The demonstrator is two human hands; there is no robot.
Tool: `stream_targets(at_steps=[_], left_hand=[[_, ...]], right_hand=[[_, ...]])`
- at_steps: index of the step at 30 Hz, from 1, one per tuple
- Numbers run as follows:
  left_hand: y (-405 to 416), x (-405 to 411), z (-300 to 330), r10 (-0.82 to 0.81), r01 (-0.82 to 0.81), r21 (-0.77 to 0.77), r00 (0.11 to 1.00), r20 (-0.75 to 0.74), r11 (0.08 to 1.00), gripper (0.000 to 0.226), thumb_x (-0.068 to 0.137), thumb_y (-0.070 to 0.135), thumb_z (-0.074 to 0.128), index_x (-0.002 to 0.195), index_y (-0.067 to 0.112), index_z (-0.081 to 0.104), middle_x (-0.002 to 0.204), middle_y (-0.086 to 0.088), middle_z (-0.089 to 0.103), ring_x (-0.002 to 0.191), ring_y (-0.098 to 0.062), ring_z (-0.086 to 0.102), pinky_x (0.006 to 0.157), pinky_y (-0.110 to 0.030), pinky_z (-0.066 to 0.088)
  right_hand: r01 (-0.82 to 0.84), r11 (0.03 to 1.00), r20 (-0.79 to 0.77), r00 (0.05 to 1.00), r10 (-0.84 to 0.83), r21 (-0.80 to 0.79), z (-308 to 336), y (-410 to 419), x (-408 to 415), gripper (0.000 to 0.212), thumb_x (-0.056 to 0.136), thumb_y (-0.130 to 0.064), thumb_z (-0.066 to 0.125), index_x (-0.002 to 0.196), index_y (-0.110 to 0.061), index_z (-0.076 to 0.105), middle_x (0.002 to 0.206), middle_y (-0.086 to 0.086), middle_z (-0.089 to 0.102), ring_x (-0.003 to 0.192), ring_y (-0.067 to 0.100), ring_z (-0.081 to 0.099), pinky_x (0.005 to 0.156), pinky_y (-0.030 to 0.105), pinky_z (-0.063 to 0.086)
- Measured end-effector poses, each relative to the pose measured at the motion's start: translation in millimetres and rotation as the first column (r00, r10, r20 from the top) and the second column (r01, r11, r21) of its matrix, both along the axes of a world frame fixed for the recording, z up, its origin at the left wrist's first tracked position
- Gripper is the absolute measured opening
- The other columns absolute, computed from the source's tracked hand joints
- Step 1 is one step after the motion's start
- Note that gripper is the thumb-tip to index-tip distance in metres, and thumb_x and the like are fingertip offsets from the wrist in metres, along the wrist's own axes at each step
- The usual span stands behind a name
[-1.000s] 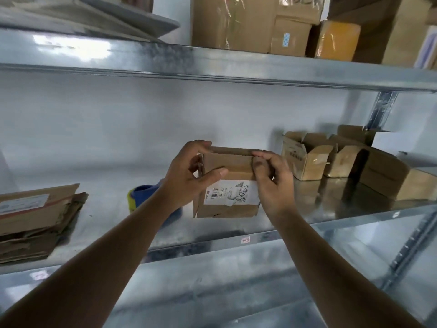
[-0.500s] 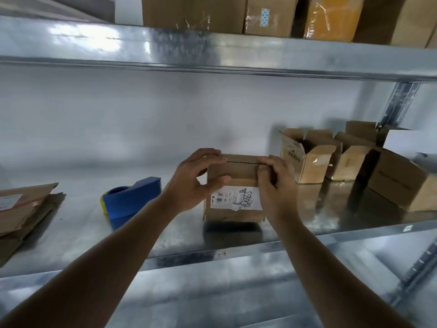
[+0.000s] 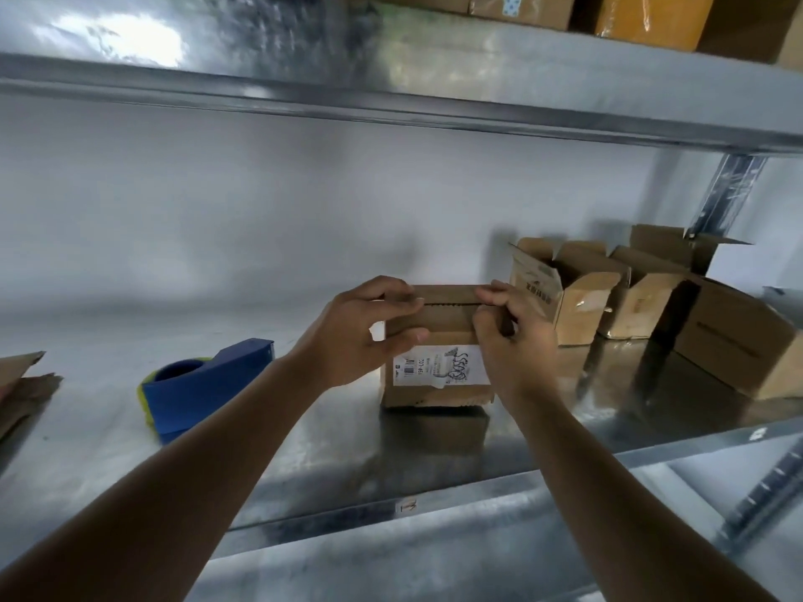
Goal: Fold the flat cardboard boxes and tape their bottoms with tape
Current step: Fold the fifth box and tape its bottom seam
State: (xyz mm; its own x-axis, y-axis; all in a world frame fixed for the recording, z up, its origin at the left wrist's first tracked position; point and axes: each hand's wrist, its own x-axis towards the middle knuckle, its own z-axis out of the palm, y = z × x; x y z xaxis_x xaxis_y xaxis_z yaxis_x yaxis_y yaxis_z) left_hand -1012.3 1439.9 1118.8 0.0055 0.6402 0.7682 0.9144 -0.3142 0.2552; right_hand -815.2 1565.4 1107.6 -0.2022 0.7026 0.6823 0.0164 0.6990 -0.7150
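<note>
The cardboard box [image 3: 436, 341] is now stood on the metal shelf [image 3: 304, 462], near its front edge, where a second ago it was held tilted and clear of the surface; half a second ago it had already been set down. It is clamped from both sides: the left hand [image 3: 369, 332] is wrapped round its left end, thumb laid across the near face and fingers over the top, while the right hand [image 3: 512, 336] is curled round the right end, fingers pressed on the top. The two upper flaps are brought together, and only a thin dark seam [image 3: 452, 304] is left between them, so the folding appears nearly finished. A white label [image 3: 439, 367] is seen on the near face. No tape is seen across the seam, so the taping is judged still to be done, and one hand will have to be freed for it. The blue tape dispenser [image 3: 204, 384] is lain well to the left of the box on the same shelf, within the left hand's side. Flat cardboard [image 3: 21, 384] is glimpsed at the far left edge. Farther back on the right, several folded boxes [image 3: 578, 297] are stood with flaps open.
</note>
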Motion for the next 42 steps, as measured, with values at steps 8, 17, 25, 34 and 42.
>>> stream_targets(at_steps=[8,17,25,34,42], left_hand=[[20.0,0.6,1.9,0.077,-0.07,-0.133,0.996,0.049,0.989,0.051,0.097,0.06,0.058,0.123,0.02,0.077,0.123,0.014,0.066,0.098,-0.012,0.068,0.079,-0.03,0.059],[31.3,14.8,2.8,0.151,-0.126,-0.126,0.965,0.213,0.984,0.045,0.09,0.045,0.065,0.118,0.012,0.078,0.119,0.005,0.067,0.105,0.004,0.065,0.085,-0.013,0.056],[32.4,25.2,0.8,0.222,-0.185,-0.152,0.935,0.278,0.971,0.049,0.088,0.051,0.066,0.12,0.017,0.078,0.12,0.016,0.065,0.107,0.003,0.062,0.087,-0.022,0.058],[35.7,21.7,5.7,0.266,-0.233,-0.163,0.938,0.223,0.959,0.033,0.096,0.039,0.07,0.119,0.018,0.078,0.11,0.023,0.062,0.104,0.007,0.059,0.087,-0.022,0.055],[48.4,17.8,5.7,0.274,-0.224,-0.214,0.93,0.246,0.951,0.026,0.097,0.031,0.071,0.116,0.015,0.079,0.108,0.012,0.066,0.095,0.016,0.058,0.077,-0.004,0.045]], right_hand=[[-0.089,0.996,0.188,0.978,0.086,0.008,-3.5,21.4,8.6,0.024,0.109,-0.019,0.051,0.118,-0.014,0.073,0.122,-0.004,0.066,0.105,-0.029,0.044,0.082,-0.004,0.034],[-0.296,0.925,0.178,0.923,0.341,-0.238,-18.2,45.8,15.5,0.058,0.106,-0.052,0.044,0.157,-0.024,0.04,0.141,-0.003,0.057,0.107,-0.005,0.065,0.079,0.014,0.055],[-0.058,0.901,0.352,0.908,0.227,-0.43,-37.7,52.3,23.5,0.086,0.082,-0.095,0.033,0.115,-0.021,0.063,0.108,0.002,0.07,0.092,0.015,0.069,0.068,0.028,0.058],[0.02,0.887,0.433,0.878,0.205,-0.461,-44.8,39.6,39.3,0.04,0.094,-0.063,0.061,0.098,-0.023,0.058,0.094,0.002,0.073,0.09,0.023,0.072,0.086,0.046,0.062],[0.095,0.941,0.591,0.797,0.124,-0.326,-45.5,31.0,48.8,0.03,0.096,-0.029,0.072,0.116,-0.019,0.053,0.102,-0.005,0.064,0.095,0.018,0.064,0.083,0.031,0.05]])
